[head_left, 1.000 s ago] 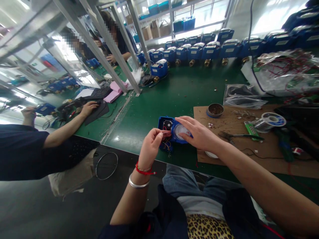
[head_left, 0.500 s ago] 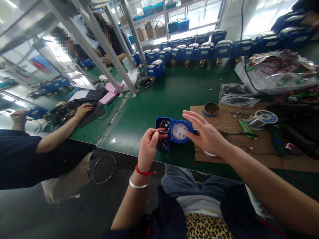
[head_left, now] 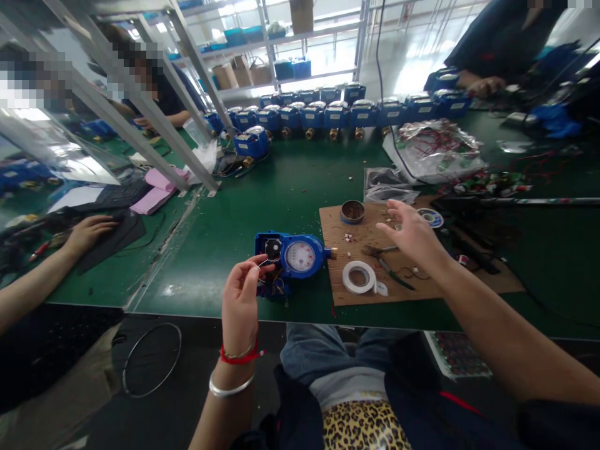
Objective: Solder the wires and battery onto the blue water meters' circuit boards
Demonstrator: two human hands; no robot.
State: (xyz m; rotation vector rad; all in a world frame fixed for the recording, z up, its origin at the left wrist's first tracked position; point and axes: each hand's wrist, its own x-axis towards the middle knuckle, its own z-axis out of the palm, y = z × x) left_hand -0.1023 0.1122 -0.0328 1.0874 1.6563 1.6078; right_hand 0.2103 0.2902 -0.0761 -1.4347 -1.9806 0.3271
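A blue water meter (head_left: 300,257) is laid on the green workbench (head_left: 201,250), directly before the person, with its brass fitting (head_left: 332,253) pointed to the right. Its box compartment (head_left: 273,250) is open on the left, and a black round part and coloured wires (head_left: 278,287) are exposed there. A thin pale strand (head_left: 262,262) is pinched between the thumb and fingers of the left hand (head_left: 240,301), which is held at the compartment's near left corner. The right hand (head_left: 415,234) is empty — its fingers spread — and is held above the cardboard sheet (head_left: 445,284), close to a solder spool (head_left: 429,217). Also set on the cardboard are a round tin (head_left: 352,214), a roll of white tape (head_left: 347,280) and pliers (head_left: 388,270) with dark green handles. Farther back, more blue meters (head_left: 312,115) are lined up in rows — a bag of red wires (head_left: 438,147) is placed nearer, to their right. At far left, a co-worker's hand (head_left: 91,232) is rested on a dark pad (head_left: 124,237).
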